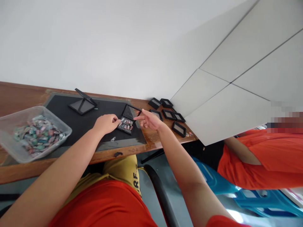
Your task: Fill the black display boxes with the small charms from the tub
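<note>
A small black display case (125, 129) lies with its windowed lid (130, 111) raised on the dark mat, holding two rows of patterned false nails (127, 123). My left hand (107, 123) is at the case's left edge, fingertips pinched together; whatever they hold is hidden. At the case's right side is my right hand (148, 120), palm partly up and fingers apart. Its fingertips reach the right edge of the case and lid; I cannot tell how firmly they touch. One loose clear piece (113, 139) rests on the mat below my left hand.
To the left, a clear plastic tub (67, 130) contains many coloured false nails (40, 135). Another open black case (82, 106) stands at the back of the mat (59, 102). Several closed black cases (169, 114) lie at right, beside a white partition (227, 113). A person in orange (255, 157) sits beyond.
</note>
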Demonstrator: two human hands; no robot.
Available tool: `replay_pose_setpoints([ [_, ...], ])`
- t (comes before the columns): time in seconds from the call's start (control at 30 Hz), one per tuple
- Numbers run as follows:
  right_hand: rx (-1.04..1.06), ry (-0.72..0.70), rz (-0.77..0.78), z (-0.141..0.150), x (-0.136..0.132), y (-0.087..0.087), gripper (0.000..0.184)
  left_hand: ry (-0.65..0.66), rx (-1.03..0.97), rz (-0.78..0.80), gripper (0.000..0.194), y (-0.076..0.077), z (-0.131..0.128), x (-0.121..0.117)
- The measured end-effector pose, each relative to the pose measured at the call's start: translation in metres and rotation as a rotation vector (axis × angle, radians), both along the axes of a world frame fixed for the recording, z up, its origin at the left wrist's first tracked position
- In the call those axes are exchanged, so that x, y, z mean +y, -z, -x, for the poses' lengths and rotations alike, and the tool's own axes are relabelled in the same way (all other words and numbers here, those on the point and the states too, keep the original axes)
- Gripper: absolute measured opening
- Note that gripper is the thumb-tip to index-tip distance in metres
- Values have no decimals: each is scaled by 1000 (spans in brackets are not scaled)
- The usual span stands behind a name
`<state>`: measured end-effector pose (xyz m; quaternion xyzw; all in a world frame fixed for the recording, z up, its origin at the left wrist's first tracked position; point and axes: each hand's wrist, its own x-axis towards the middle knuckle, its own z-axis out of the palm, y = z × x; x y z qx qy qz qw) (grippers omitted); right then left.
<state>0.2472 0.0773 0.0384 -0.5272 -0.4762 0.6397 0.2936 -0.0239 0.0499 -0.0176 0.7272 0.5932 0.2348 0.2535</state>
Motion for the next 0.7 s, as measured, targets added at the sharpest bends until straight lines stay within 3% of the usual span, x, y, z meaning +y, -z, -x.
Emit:
replay_pose_setpoints([
  [0.17,-60,-69,-30,11,-9,-1,33,28,-13,43,47,-5,4,2],
  [0.33,-141,-220,-180,13,-34,1,49,23,-49,65,66,-9,7,4],
  [0.43,-247,-310,-284,12,-47,8,46,35,-62,52,74,-11,6,1],
  [0.57,-372,-341,-421,12,-57,21,32,43,-37,22,74,-9,3,-4],
  [0.7,-366,-315,-471,12,-58,30,31,58,-4,-12,71,-2,3,-4],
])
